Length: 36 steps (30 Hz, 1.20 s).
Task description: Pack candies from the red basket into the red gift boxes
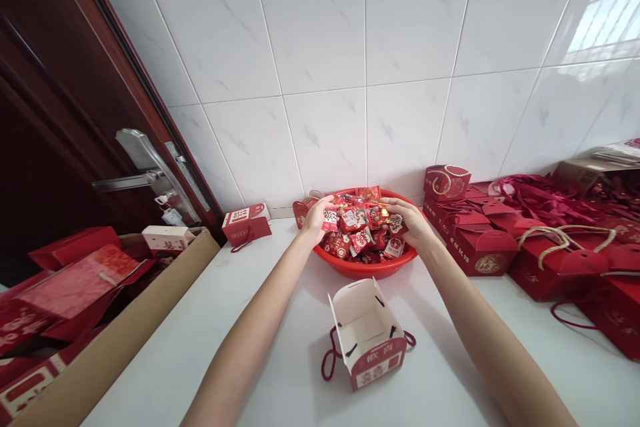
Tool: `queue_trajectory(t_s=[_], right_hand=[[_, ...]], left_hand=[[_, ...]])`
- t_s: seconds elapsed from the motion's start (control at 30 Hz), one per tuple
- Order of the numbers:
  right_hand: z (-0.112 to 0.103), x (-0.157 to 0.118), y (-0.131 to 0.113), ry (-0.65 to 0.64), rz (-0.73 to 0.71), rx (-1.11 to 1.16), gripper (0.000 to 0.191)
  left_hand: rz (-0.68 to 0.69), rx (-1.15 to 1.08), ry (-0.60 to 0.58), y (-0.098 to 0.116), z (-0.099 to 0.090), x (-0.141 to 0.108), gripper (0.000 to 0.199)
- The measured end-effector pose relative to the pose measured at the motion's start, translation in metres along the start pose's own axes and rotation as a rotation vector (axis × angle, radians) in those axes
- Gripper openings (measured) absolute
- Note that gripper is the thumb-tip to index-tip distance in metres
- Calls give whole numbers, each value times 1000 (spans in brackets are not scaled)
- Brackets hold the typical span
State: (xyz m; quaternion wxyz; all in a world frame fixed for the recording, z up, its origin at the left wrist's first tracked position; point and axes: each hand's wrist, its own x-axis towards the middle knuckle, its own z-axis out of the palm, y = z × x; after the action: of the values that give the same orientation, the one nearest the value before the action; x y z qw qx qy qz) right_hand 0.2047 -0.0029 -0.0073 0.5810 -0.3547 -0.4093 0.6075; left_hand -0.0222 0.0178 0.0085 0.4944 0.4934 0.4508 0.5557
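Observation:
A red basin (367, 269) heaped with wrapped candies (356, 220) stands against the wall. My left hand (317, 219) is at the basin's left side, its fingers closed on a red and white candy packet (329, 219). Over the right side of the heap, my right hand (411, 219) has its fingers closed round a small gold-wrapped candy (384, 211). In front of the basin sits a red and white gift box (379, 361), its top open, its inside bare, with dark red cord handles at both sides.
A closed small box (247, 225) stands left of the basin. At the far left a cardboard carton (135, 320) holds red boxes beside a door. Finished-looking red boxes (470, 240) and ribbons (543, 197) line the right side. A tiled wall (325, 140) rises behind.

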Motion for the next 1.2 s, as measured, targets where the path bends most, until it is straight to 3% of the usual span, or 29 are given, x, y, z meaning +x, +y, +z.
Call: queue_trajectory(t_s=[0.1, 0.2, 0.4, 0.67, 0.8, 0.9, 1.03, 1.2], right_hand=[[1, -2, -1, -8, 2, -4, 26], [2, -3, -1, -18, -3, -10, 25], [4, -4, -3, -42, 11, -14, 21], [22, -16, -8, -111, 22, -62, 18], [30, -23, -10, -153, 10, -82, 30], [30, -25, -13, -158, 5, -79, 35], [22, -21, -16, -113, -7, -44, 35], [12, -11, -10, -55, 12, 1, 24]], left_hand=[[-101, -93, -37, 9, -3, -6, 55], [-101, -166, -58, 15, -1, -15, 62], [6, -302, -106, 15, 15, -27, 54], [137, -322, -199, 12, 53, -36, 46], [173, -253, -243, 9, 62, -37, 49], [211, -68, -249, 12, 54, -36, 52], [259, 210, -245, 20, 23, -34, 36], [258, 606, -521, 19, -6, -46, 24]])
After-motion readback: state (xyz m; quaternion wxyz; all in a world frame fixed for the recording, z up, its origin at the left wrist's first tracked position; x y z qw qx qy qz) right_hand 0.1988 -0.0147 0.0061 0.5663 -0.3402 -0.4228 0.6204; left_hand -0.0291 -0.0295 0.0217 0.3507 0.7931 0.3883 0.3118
